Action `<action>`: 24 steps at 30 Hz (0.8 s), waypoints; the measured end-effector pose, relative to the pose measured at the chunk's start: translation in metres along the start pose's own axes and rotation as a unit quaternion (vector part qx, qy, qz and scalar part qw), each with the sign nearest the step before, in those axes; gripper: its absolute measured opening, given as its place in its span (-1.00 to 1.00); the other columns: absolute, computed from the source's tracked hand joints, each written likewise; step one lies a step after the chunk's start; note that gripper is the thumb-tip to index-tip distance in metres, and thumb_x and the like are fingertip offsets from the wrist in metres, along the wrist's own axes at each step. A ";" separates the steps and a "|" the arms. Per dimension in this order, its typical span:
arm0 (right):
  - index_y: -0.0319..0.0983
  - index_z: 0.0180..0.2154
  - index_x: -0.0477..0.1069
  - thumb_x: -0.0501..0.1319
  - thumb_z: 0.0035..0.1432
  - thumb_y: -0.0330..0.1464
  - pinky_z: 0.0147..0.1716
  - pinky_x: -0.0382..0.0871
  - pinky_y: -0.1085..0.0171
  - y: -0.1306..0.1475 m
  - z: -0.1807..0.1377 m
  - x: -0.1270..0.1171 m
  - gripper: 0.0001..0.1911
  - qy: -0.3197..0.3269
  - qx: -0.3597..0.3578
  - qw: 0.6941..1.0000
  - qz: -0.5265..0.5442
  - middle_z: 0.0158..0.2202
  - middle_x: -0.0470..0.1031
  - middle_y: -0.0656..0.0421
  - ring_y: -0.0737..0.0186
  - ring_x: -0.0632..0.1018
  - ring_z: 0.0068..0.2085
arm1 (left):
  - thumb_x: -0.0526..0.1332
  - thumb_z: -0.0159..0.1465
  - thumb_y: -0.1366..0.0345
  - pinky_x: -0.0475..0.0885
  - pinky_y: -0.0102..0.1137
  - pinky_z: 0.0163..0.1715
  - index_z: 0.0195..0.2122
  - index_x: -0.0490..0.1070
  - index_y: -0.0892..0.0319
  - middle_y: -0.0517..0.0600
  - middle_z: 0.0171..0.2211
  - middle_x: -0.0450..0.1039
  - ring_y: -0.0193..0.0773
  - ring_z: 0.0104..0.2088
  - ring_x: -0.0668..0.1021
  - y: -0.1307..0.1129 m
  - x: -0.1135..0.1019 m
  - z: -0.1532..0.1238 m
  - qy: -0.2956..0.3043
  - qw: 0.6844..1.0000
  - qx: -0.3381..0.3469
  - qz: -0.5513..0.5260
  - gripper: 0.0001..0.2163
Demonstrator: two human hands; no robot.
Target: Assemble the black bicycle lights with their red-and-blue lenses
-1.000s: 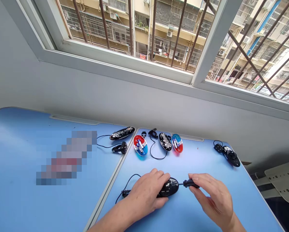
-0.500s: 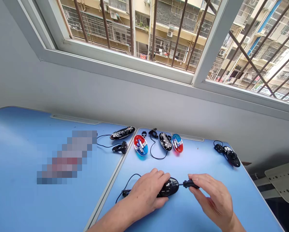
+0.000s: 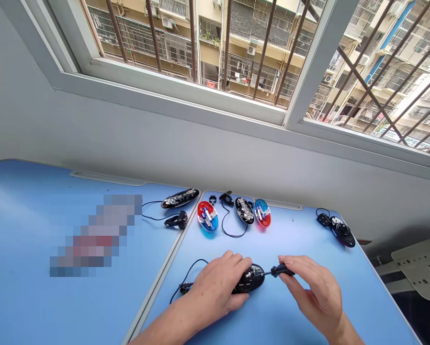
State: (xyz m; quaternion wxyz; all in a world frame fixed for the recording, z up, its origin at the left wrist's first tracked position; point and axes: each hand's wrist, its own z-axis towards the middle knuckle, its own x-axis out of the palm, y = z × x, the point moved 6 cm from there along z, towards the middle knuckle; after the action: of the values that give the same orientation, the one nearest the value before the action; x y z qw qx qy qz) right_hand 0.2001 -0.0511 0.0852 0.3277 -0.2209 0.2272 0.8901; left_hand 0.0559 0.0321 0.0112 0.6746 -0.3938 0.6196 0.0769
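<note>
My left hand lies over a black oval bike light, its fingers and thumb closed around the housing and pressing it on the table. A black cable runs out from the light's left side to a small black part, mostly hidden by my wrist. Between the thumb and fingers of my right hand is a screwdriver with a black handle. Its thin shaft points left and meets the right end of the light; the tip itself is too small to make out.
Behind my hands lie two red-and-blue oval shells with batteries in them, and an opened black light with a cable. More black lights rest at the far left and right. A seam divides two blue tables.
The view has shifted slightly. Both hands keep their grips, and the screwdriver stays at the right end of the bike light with little visible movement.
</note>
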 end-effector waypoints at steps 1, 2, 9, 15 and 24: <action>-0.23 0.08 0.34 0.20 0.20 -0.63 -0.31 0.61 0.25 -0.001 0.000 0.000 -0.56 -0.005 0.004 1.000 -0.002 -0.26 0.62 0.04 0.19 0.65 -0.26 | 0.26 0.09 0.39 0.33 -0.32 -0.32 -0.13 0.37 0.08 -0.06 -0.21 0.47 -0.09 -0.19 0.45 0.001 0.001 0.000 -0.002 1.000 0.002 -0.001 -0.71; -0.23 0.07 0.34 0.20 0.20 -0.62 -0.31 0.60 0.25 -0.002 0.000 0.000 -0.58 -0.011 0.010 1.000 -0.005 -0.25 0.62 0.04 0.19 0.65 -0.26 | 0.25 0.09 0.39 0.32 -0.32 -0.32 -0.12 0.37 0.08 -0.06 -0.20 0.47 -0.09 -0.19 0.45 0.001 0.002 0.000 -0.003 1.000 0.003 -0.003 -0.70; -0.23 0.05 0.36 0.20 0.21 -0.61 -0.38 0.58 0.27 -0.004 0.001 0.002 -0.61 -0.033 0.028 0.999 -0.017 -0.27 0.61 0.04 0.22 0.63 -0.33 | 0.21 0.09 0.40 0.31 -0.31 -0.30 -0.11 0.35 0.06 -0.04 -0.20 0.47 -0.07 -0.18 0.44 0.002 0.004 0.001 0.004 1.000 0.002 -0.006 -0.69; -0.21 0.13 0.29 0.19 0.22 -0.60 -0.33 0.59 0.23 0.000 0.003 0.002 -0.54 0.023 0.006 0.999 0.027 -0.22 0.61 0.02 0.18 0.62 -0.26 | 0.20 0.10 0.38 0.30 -0.33 -0.33 -0.15 0.35 0.05 -0.05 -0.22 0.46 -0.08 -0.19 0.44 0.003 0.004 0.001 -0.006 1.000 0.002 -0.005 -0.74; -0.17 0.16 0.26 0.06 0.28 -0.60 -0.13 0.59 0.18 -0.013 -0.001 0.000 -0.54 0.126 0.063 0.987 0.081 -0.06 0.58 0.04 0.14 0.58 0.01 | 0.21 0.11 0.39 0.31 -0.36 -0.33 -0.16 0.36 0.05 -0.07 -0.23 0.48 -0.10 -0.20 0.46 0.000 0.000 0.000 -0.004 1.000 0.002 0.004 -0.75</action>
State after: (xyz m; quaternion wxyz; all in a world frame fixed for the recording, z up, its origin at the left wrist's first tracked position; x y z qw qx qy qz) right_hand 0.2090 -0.0430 0.0811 0.2364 -0.2911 0.3391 0.8628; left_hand 0.0557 0.0319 0.0110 0.6777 -0.3898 0.6183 0.0802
